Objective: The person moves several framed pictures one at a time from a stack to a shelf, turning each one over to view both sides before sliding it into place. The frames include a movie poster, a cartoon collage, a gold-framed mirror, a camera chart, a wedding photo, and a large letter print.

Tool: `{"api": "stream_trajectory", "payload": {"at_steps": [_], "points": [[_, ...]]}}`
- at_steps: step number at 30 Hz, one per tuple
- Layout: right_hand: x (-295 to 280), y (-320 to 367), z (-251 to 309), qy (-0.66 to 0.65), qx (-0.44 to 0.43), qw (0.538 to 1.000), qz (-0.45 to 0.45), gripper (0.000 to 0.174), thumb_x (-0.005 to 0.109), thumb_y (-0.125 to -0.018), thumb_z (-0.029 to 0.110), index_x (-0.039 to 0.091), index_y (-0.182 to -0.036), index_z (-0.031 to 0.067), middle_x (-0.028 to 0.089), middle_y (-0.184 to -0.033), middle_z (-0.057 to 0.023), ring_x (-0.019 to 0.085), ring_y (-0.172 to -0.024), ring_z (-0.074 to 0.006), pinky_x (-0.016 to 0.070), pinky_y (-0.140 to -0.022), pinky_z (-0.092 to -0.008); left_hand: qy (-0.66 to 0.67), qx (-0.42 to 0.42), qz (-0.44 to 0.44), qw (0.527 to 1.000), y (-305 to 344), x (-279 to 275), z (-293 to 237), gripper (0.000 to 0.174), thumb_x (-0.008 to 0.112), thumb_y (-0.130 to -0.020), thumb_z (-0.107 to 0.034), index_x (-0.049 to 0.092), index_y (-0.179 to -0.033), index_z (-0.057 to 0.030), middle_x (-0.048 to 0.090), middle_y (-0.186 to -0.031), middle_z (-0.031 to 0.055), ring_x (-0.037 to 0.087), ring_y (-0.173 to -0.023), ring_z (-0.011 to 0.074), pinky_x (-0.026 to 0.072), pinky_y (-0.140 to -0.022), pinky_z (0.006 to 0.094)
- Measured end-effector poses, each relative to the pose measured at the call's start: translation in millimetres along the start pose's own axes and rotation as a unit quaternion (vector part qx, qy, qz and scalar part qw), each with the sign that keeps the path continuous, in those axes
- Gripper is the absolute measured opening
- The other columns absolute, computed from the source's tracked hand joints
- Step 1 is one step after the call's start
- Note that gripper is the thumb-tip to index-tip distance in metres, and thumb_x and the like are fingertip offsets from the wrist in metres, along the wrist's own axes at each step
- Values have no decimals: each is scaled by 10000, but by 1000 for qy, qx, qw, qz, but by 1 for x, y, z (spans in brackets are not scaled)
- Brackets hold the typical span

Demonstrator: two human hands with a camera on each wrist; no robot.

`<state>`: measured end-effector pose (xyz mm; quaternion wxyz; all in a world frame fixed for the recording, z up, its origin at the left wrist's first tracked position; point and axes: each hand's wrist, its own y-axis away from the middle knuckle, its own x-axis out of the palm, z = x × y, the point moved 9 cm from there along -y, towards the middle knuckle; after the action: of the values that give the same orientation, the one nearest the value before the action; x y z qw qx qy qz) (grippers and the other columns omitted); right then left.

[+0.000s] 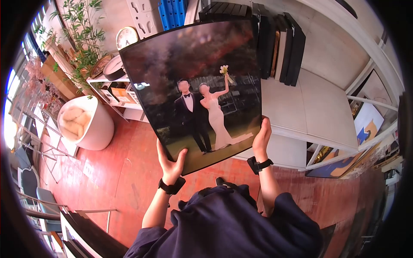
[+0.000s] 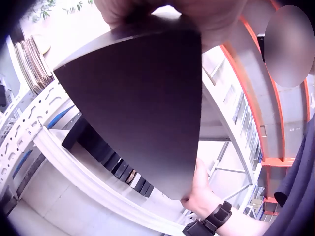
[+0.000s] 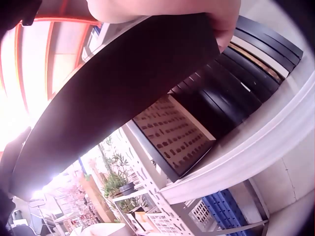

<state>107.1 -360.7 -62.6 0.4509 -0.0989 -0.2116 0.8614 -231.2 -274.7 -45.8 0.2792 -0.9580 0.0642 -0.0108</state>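
A large glossy photo panel (image 1: pixel 198 99) shows a couple, one in a dark suit and one in a white gown with a raised bouquet. The left hand (image 1: pixel 171 165) grips its lower left edge, thumb on the front. At the lower right edge, the right hand (image 1: pixel 261 139) holds it, fingers behind. Both wrists wear black straps. The panel's dark back (image 2: pixel 142 103) fills the middle of the left wrist view, with the right hand (image 2: pixel 202 194) at its lower corner. In the right wrist view the dark back (image 3: pixel 113 83) hangs below the right hand (image 3: pixel 167 10).
Dark frames (image 1: pixel 292 49) stand upright on a white shelf (image 1: pixel 318 107) at the right. A clock (image 1: pixel 127 38), a plant (image 1: pixel 81 38) and a white tub chair (image 1: pixel 97 124) are at the left. More panels (image 1: pixel 81 232) lean at the lower left. The floor (image 1: pixel 103 180) is red.
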Motion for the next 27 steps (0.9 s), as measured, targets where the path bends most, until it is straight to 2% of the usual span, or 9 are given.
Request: {"api": "stream_trajectory", "payload": {"at_steps": [13, 15, 27], "points": [[9, -66, -39, 0, -6, 1000, 17, 439, 324, -983, 348, 539, -956, -34, 548, -857, -89, 482, -797, -183, 384, -740, -293, -9, -22, -12, 1000, -28, 46, 38, 723, 670, -806, -58, 243, -1384, 13, 461, -1249, 136, 474, -1130, 200, 389, -958, 319], [10, -71, -33, 3, -35, 999, 4, 433, 330, -982, 346, 540, -951, -31, 522, -814, -71, 452, -749, -167, 372, -702, -283, -19, -25, -18, 999, -30, 48, 36, 717, 664, -812, -61, 239, -1385, 13, 461, -1251, 136, 473, -1130, 199, 389, -958, 319], [12, -92, -34, -20, -15, 999, 20, 430, 332, -980, 347, 543, -946, -26, 484, -764, -46, 416, -704, -141, 354, -666, -270, -56, -22, -26, 998, -38, 61, 26, 708, 646, -829, -68, 229, -1396, 4, 439, -1279, 135, 452, -1154, 203, 370, -975, 325]]}}
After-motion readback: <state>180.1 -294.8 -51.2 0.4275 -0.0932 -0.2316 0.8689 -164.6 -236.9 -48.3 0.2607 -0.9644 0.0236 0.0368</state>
